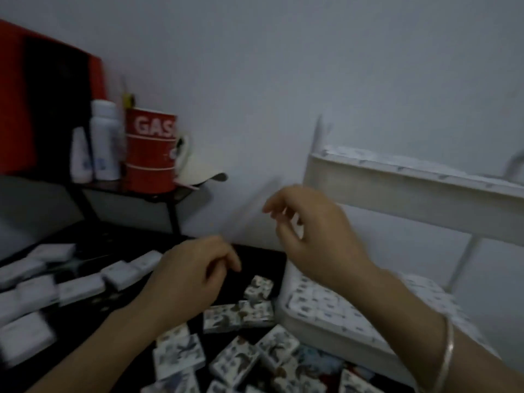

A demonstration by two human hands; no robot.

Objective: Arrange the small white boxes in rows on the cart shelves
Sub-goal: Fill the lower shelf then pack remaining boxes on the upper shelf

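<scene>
Down at the near edge, a loose heap of small white boxes (235, 361) with dark printed patterns lies on a black table (85, 321). A pale bangle (448, 355) circles the right wrist. Just past the heap the left hand (192, 276) hangs over the table, its fingers loosely curled and holding nothing, with the nearest printed box just beyond its fingertips. Plainer white boxes (79, 287) lie scattered to its left. On the right, the cart's lower shelf (312, 326) holds more boxes packed in rows. The right hand (314, 231) is raised above that shelf, its fingers relaxed and empty, well apart from any box. Behind it the upper shelf (397, 191) shows box tops along its rim. Farthest back, a red can (150, 148), white bottles (105, 140) and a cap (198, 171) sit by the wall.
</scene>
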